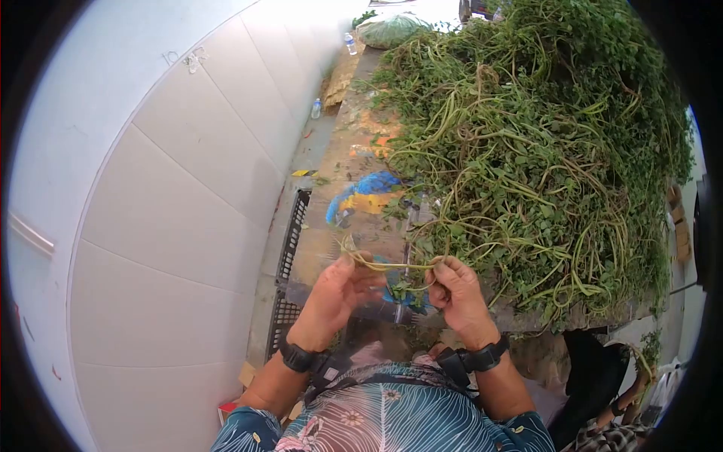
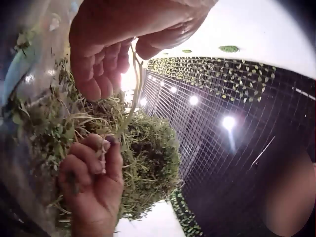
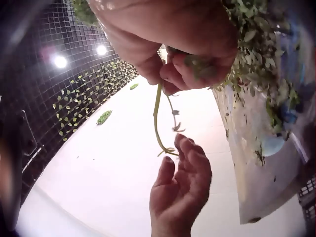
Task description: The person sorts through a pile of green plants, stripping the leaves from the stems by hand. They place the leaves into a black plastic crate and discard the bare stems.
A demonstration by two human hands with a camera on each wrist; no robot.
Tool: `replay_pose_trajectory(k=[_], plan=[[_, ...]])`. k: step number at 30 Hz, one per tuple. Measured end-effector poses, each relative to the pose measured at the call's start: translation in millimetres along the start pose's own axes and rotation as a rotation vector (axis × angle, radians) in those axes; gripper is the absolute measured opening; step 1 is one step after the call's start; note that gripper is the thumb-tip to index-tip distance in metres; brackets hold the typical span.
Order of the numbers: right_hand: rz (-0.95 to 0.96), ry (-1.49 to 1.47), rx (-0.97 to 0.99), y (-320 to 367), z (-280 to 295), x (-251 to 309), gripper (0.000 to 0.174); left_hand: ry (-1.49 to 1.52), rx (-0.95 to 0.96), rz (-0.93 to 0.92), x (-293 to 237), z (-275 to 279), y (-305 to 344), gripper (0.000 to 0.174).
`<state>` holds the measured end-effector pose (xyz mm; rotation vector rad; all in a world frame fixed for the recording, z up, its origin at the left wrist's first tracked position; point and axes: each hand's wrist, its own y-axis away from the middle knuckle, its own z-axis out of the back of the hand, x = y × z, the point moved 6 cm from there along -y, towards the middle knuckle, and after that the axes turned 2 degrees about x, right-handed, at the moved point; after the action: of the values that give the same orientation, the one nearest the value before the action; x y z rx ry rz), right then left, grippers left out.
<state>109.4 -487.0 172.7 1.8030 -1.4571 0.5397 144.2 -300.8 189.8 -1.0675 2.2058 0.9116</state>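
Observation:
A thin green plant stem [image 1: 395, 266] stretches between my two hands above the near edge of the table. My left hand [image 1: 337, 292] pinches its left end between thumb and forefinger, the other fingers spread loosely. The right hand [image 1: 459, 292] grips the other end with curled fingers, and a bit of leaf [image 3: 200, 66] shows against them. In the right wrist view, the stem [image 3: 156, 116] bends near the left fingertips and has small side shoots. A large heap of leafy vines [image 1: 527, 173] lies just beyond and to the right of my right hand.
The worn table [image 1: 316, 256] has a blue and yellow parrot picture [image 1: 369, 192] on it. Black plastic crates [image 1: 290, 248] stand along its left side, near a pale wall [image 1: 173, 226]. Water bottles [image 1: 316, 109] stand farther back. Another person's arm [image 1: 629, 395] shows at lower right.

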Motion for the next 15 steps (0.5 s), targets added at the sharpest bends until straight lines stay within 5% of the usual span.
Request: replay_pose_trajectory(k=[3,6,12,15], plan=[[0.031,0.013,-0.048,-0.7,12.4,6.6,0.010,-0.234,0.052,0.016,6.7,8.9,7.1,0.024],[0.030,0.029,-0.070,1.0,15.2,9.5,0.012,-0.612,-0.026,-0.168,-9.6,4.1,15.0,0.020],[0.002,0.083,-0.044,1.4,6.6,15.0,0.016,-1.354,-0.058,-0.767,-47.9,-44.3,27.0,0.014],[-0.016,0.116,-0.024,0.1,-4.4,19.6,0.014,-1.360,-0.004,-0.578,-34.8,-45.0,18.0,0.018]])
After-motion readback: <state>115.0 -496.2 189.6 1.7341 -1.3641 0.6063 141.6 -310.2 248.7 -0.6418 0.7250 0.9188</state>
